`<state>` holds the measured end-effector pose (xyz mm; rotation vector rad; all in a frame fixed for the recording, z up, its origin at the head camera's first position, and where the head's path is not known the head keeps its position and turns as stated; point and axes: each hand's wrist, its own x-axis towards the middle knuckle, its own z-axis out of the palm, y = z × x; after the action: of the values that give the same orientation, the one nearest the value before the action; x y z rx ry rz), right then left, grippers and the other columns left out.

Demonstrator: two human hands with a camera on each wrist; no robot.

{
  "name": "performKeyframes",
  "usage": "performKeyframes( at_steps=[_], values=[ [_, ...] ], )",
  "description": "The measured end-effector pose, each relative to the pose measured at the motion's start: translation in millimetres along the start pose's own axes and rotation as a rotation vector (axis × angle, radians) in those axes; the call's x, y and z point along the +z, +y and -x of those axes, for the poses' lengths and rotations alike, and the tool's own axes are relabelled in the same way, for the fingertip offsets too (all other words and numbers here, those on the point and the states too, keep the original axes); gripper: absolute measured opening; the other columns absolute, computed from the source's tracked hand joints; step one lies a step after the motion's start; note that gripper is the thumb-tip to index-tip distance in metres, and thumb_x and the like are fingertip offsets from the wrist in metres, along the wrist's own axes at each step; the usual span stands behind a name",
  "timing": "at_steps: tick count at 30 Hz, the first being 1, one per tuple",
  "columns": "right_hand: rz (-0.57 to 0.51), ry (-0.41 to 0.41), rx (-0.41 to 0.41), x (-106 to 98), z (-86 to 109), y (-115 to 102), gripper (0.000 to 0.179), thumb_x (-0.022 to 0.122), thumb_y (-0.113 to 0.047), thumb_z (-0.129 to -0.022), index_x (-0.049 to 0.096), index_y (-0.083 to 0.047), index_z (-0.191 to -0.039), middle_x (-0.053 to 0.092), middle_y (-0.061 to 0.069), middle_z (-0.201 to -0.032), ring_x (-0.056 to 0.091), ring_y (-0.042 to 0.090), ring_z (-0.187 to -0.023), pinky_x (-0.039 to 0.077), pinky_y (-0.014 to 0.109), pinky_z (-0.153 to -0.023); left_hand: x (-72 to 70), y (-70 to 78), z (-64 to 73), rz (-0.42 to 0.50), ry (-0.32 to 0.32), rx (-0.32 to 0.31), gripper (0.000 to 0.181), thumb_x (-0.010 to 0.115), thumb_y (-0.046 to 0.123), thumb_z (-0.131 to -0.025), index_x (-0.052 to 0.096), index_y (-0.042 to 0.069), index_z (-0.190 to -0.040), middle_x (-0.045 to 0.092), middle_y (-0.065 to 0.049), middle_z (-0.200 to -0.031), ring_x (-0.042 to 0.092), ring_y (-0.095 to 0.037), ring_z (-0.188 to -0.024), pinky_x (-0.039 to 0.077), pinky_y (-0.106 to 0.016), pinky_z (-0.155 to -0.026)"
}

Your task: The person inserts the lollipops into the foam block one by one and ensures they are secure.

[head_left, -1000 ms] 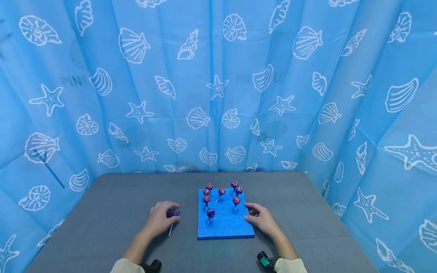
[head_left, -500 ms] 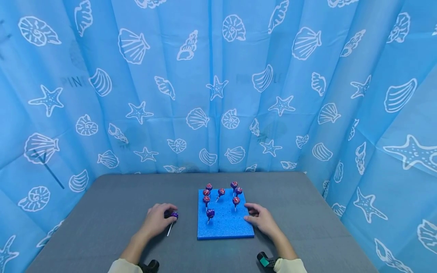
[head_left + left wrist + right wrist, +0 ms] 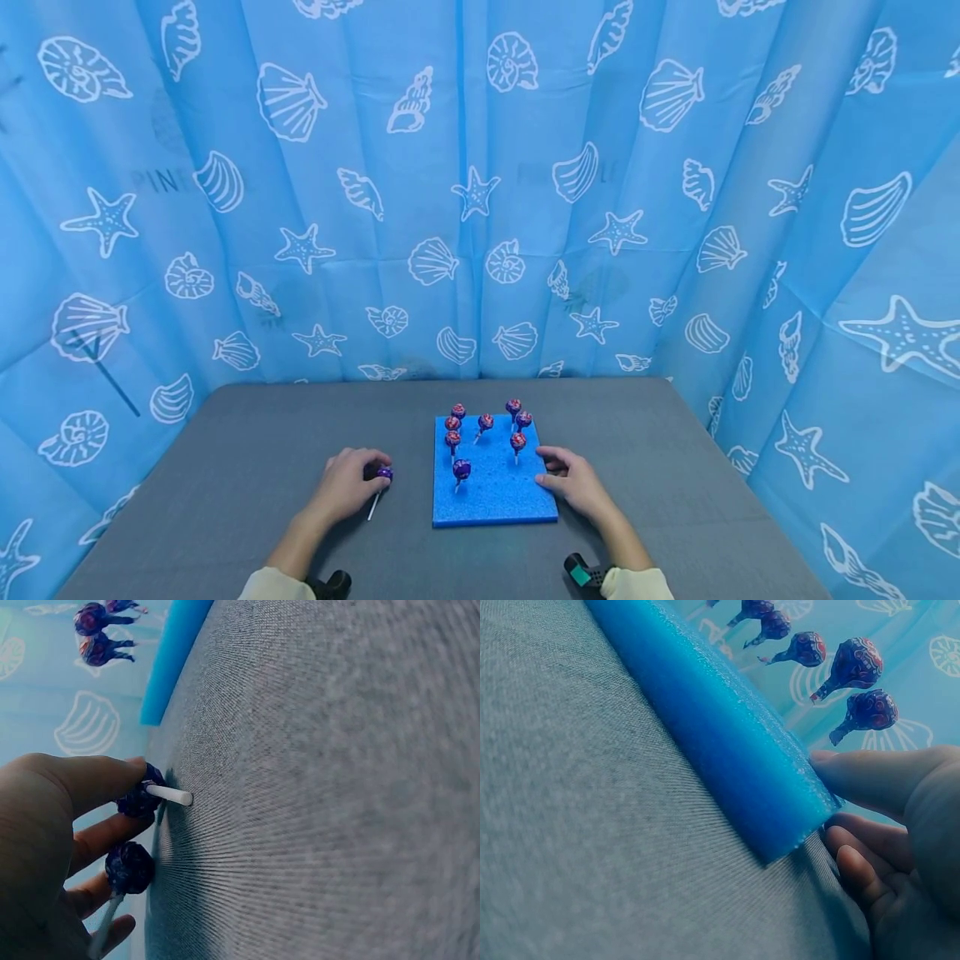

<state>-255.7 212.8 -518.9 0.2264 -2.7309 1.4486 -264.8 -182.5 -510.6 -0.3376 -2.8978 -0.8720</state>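
Note:
My left hand (image 3: 347, 483) is at the table left of a blue foam board. In the left wrist view its thumb and index finger pinch the wrapped head of a lollipop (image 3: 137, 801), whose white stick points out toward the camera. A second purple lollipop (image 3: 130, 868) lies by the other fingers, partly hidden in the head view. My right hand (image 3: 572, 477) touches the right edge of the blue foam board (image 3: 506, 506), thumb (image 3: 862, 774) at its upper edge and the other fingers loosely bent beside it. Several wrapped lollipops, such as the front purple one (image 3: 461, 469), stand in the board.
A grey cloth-covered table (image 3: 285, 417) carries everything. Behind and around it hangs a blue curtain (image 3: 465, 167) with white shell prints. Black straps (image 3: 588, 575) with devices sit at both wrists.
My left hand has shifted slightly left and its fingers have drawn in around the lollipop, whose head shows more at the fingertips. My right hand and the board stay put.

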Motion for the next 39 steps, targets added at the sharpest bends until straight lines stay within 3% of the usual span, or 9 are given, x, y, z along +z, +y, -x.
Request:
performKeyframes(
  at_steps=[7,19,25,30,39],
  values=[
    [-0.011,-0.002,0.008,-0.1,-0.2,0.0,0.040,0.073,-0.014,-0.088,0.063,-0.009,-0.126,0.062,0.006,-0.119,0.058,0.024,-0.104,0.048,0.045,-0.087,-3.4,5.0,0.1,0.050,0.033,-0.002,0.022,0.076,0.021,-0.085,0.071,0.022,-0.106,0.065,0.007,-0.099,0.055,-0.025,-0.106,0.034,-0.056,-0.095],
    [-0.011,-0.004,0.009,-0.2,-0.2,0.2,0.039,0.073,-0.014,-0.088,0.063,-0.010,-0.126,0.063,0.005,-0.117,0.058,0.023,-0.103,0.048,0.044,-0.087,-13.4,21.2,3.2,0.209,0.182,0.078,0.024,0.075,0.021,-0.087,0.070,0.019,-0.110,0.064,0.007,-0.100,0.056,-0.027,-0.101,0.046,-0.044,-0.082],
    [0.002,-0.009,-0.010,-0.8,-0.1,1.1,0.040,0.072,-0.015,-0.089,0.062,-0.009,-0.127,0.062,0.007,-0.119,0.058,0.025,-0.104,0.048,0.044,-0.087,-20.3,35.1,0.1,0.276,0.274,0.146,0.027,0.076,0.019,-0.087,0.070,0.012,-0.112,0.065,0.003,-0.104,0.055,-0.022,-0.101,0.047,-0.049,-0.084],
    [-0.007,0.000,-0.004,-0.6,-0.9,1.4,0.039,0.072,-0.013,-0.088,0.063,-0.010,-0.126,0.062,0.005,-0.118,0.058,0.023,-0.104,0.048,0.044,-0.087,-25.1,48.9,-5.5,0.262,0.343,0.171,0.029,0.076,0.019,-0.086,0.070,0.013,-0.114,0.065,0.003,-0.105,0.054,-0.015,-0.100,0.047,-0.045,-0.083],
    [-0.009,0.004,0.000,-0.1,-0.3,1.5,0.039,0.073,-0.013,-0.088,0.063,-0.011,-0.126,0.063,0.004,-0.117,0.058,0.022,-0.103,0.048,0.044,-0.087,-30.6,78.2,-15.0,0.317,0.431,0.234,0.030,0.076,0.016,-0.086,0.070,0.012,-0.115,0.062,-0.001,-0.100,0.055,-0.017,-0.095,0.046,-0.041,-0.080]
  ],
)
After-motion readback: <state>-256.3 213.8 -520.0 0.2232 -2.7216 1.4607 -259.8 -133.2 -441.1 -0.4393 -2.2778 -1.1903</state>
